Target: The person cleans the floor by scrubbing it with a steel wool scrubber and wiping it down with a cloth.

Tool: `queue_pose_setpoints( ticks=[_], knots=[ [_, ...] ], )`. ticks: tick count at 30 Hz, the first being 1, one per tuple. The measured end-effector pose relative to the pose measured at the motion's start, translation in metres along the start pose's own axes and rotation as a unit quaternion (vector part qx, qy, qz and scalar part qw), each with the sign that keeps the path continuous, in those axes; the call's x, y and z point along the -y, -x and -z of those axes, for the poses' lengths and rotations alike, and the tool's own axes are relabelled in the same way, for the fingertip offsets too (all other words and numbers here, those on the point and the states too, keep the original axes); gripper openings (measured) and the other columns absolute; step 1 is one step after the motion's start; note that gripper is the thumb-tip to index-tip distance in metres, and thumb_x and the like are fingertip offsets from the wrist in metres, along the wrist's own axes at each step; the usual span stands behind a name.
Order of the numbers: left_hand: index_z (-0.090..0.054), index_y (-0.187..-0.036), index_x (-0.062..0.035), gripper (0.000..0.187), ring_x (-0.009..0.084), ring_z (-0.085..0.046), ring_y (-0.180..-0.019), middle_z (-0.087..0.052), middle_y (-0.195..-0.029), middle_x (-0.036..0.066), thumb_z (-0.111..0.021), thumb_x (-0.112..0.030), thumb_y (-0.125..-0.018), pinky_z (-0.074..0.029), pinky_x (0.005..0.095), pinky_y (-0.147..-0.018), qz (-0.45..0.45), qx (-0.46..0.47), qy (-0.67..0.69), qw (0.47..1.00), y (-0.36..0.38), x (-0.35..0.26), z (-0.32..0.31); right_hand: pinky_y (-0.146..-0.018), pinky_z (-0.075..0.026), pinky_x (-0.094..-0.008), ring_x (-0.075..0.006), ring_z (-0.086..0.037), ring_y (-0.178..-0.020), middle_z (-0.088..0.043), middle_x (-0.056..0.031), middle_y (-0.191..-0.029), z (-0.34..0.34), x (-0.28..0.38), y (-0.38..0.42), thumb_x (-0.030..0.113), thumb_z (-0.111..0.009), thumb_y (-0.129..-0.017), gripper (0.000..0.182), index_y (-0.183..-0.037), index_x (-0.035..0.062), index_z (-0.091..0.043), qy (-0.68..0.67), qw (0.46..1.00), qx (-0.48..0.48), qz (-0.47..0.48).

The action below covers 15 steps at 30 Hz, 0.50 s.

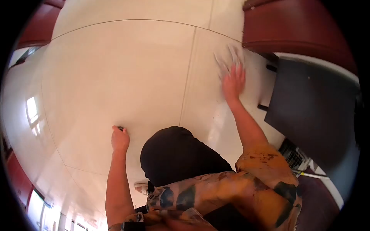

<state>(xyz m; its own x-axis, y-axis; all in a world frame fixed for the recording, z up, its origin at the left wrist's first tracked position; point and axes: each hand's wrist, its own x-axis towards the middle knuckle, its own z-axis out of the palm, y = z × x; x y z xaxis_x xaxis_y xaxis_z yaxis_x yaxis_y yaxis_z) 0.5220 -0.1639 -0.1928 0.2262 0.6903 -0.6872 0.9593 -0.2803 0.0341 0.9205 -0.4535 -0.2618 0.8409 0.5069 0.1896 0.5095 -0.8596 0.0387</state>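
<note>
On the pale tiled floor (127,73), my right hand (233,81) reaches far forward and presses on a whitish cloth (230,57). Motion blurs the cloth and the fingertips. My left hand (120,140) is closed in a fist lower down on the left, just over the floor. A small dark object (120,128) shows at the top of that fist; its kind cannot be made out, as the fingers hide most of it.
A dark grey panel-like piece of furniture (312,104) on short black feet stands close to my right arm. Dark red furniture (293,27) is at the upper right, with another red piece (40,25) at upper left. A black wire rack (289,154) sits beside my right elbow.
</note>
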Motion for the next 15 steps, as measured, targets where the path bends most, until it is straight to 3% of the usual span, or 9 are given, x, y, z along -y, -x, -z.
queue_pose_setpoints(
  ticks=[2,5,6,9,12,15],
  knots=[
    [-0.037,-0.109,0.0052,0.039,0.0451,-0.06,-0.089,-0.061,-0.094,0.03,-0.055,-0.023,-0.09,-0.048,0.0512,-0.076,-0.005,-0.004,-0.005,1.0,0.001,0.0,0.001,-0.102,-0.032,-0.0488,-0.037,-0.041,-0.122,-0.046,-0.0174,-0.132,0.03,-0.044,0.08,0.022,-0.057,-0.08,0.049,-0.127,0.0095,-0.053,0.046,0.997,0.036,-0.049],
    [-0.036,-0.111,0.0049,0.04,0.0465,-0.059,-0.091,-0.06,-0.095,0.031,-0.053,-0.025,-0.091,-0.047,0.0516,-0.077,-0.002,0.003,-0.002,1.0,-0.001,-0.004,-0.003,-0.097,-0.035,-0.0483,-0.0362,-0.045,-0.115,-0.051,-0.0164,-0.124,0.043,-0.084,0.121,0.014,-0.056,-0.078,0.043,-0.121,0.0088,-0.058,-0.061,0.99,0.069,-0.111],
    [-0.036,-0.111,0.0048,0.04,0.0467,-0.059,-0.091,-0.06,-0.095,0.031,-0.053,-0.026,-0.091,-0.047,0.0516,-0.077,-0.004,0.002,-0.002,1.0,-0.001,-0.002,-0.007,-0.094,-0.037,-0.0474,-0.0363,-0.047,-0.11,-0.053,-0.0162,-0.118,0.05,-0.07,0.107,0.006,-0.055,-0.075,0.041,-0.116,0.0079,-0.06,-0.077,0.996,-0.028,-0.044],
    [-0.035,-0.111,0.0056,0.04,0.0469,-0.059,-0.092,-0.059,-0.096,0.033,-0.051,-0.026,-0.092,-0.047,0.0508,-0.078,-0.021,-0.002,-0.003,1.0,-0.006,0.004,-0.014,-0.098,-0.033,-0.0476,-0.0361,-0.044,-0.115,-0.049,-0.0161,-0.124,0.064,-0.003,0.03,0.004,-0.057,-0.073,0.045,-0.118,0.0072,-0.057,-0.123,0.99,-0.064,0.009],
    [-0.036,-0.111,0.0062,0.041,0.0467,-0.059,-0.093,-0.059,-0.099,0.032,-0.05,-0.027,-0.092,-0.046,0.0495,-0.079,-0.014,0.035,0.031,0.999,0.0,-0.001,-0.006,-0.099,-0.033,-0.0481,-0.0357,-0.041,-0.119,-0.042,-0.0145,-0.135,0.038,0.025,-0.034,0.02,-0.062,-0.076,0.051,-0.124,0.0075,-0.051,-0.098,0.994,-0.02,0.049],
    [-0.038,-0.11,0.0058,0.039,0.046,-0.059,-0.092,-0.06,-0.097,0.031,-0.05,-0.027,-0.092,-0.047,0.0492,-0.078,-0.018,0.029,0.015,0.999,0.004,0.007,-0.01,-0.102,-0.029,-0.0468,-0.0357,-0.037,-0.124,-0.038,-0.0136,-0.14,0.013,-0.002,-0.068,0.032,-0.055,-0.082,0.053,-0.129,0.0079,-0.048,-0.021,0.995,0.024,-0.1]
  ],
)
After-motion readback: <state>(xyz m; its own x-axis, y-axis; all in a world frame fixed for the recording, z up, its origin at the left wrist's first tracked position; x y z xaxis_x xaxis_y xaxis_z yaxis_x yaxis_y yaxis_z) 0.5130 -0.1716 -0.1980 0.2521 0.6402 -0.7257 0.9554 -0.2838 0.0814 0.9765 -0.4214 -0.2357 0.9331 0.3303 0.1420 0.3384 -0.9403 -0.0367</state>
